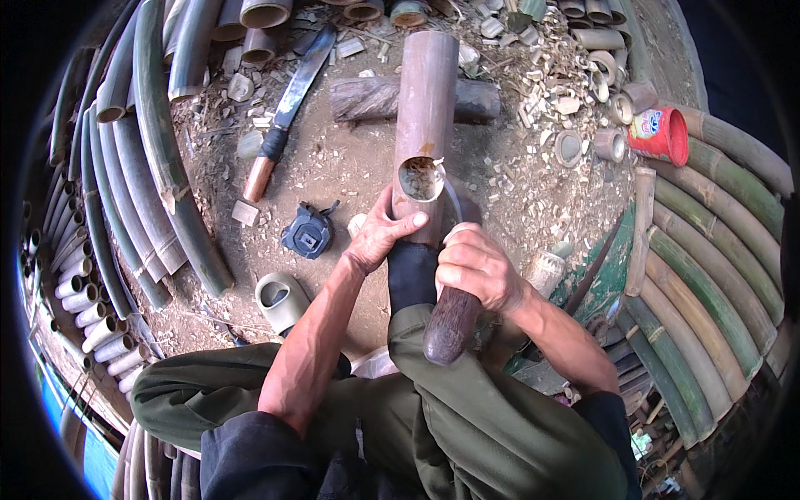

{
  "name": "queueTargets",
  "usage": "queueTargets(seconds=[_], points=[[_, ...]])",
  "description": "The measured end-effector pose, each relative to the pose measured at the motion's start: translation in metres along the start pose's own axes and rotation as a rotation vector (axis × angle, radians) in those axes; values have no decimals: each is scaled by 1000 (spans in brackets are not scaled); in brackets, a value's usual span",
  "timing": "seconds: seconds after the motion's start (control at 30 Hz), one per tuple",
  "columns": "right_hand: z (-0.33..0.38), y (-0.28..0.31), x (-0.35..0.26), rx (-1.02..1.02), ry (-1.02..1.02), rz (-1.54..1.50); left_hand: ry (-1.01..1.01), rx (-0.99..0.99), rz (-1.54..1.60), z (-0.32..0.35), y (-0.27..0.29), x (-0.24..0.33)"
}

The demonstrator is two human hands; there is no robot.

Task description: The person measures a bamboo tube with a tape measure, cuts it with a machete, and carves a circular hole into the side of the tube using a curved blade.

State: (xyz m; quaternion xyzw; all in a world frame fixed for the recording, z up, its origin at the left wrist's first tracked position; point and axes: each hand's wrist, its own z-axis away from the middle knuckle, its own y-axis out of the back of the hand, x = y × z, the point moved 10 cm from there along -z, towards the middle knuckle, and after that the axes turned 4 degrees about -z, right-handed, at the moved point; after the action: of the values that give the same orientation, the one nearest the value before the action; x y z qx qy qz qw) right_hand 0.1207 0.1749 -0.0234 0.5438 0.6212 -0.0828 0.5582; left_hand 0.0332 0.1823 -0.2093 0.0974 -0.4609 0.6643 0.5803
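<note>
Head: bamboo tube point(426, 100) juts past left grip point(377, 237); handle point(451, 327) in right grip point(478, 268).

A brown earth floor point(354, 171) carries everything here, strewn with pale chips point(533, 104) that gather thickest at the upper right. Across its upper middle lies a rough, dark log point(367, 98). To the left, a long-bladed knife point(292, 104) lies slantwise, its wooden handle ending just beside a small pale block point(245, 212). Nearer the person sit a dark tape measure point(307, 231) and an olive clog point(282, 302); a cut bamboo ring point(568, 147) lies to the right.
</note>
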Motion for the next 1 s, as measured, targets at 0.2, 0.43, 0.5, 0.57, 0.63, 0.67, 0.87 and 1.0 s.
queueTargets(seconds=[0.2,0.43,0.5,0.57,0.63,0.67,0.87,1.0], points=[[-21,-33,-7,-112,-8,-207,42,-45,25,1,15,-11],[-17,-54,2,-219,73,-137,69,33,-19,5,22,-9],[-9,-63,3,-272,114,-69,55,65,-66,7,24,-9],[-3,-69,6,-308,139,-10,54,121,-139,9,25,-10],[-4,-75,10,-319,163,32,32,181,-140,8,31,-16],[-4,-76,9,-311,178,38,21,211,-140,8,34,-19],[4,-86,14,-354,249,123,30,243,-350,15,30,-10],[-6,-69,11,-230,210,75,97,202,-256,21,26,-14]])
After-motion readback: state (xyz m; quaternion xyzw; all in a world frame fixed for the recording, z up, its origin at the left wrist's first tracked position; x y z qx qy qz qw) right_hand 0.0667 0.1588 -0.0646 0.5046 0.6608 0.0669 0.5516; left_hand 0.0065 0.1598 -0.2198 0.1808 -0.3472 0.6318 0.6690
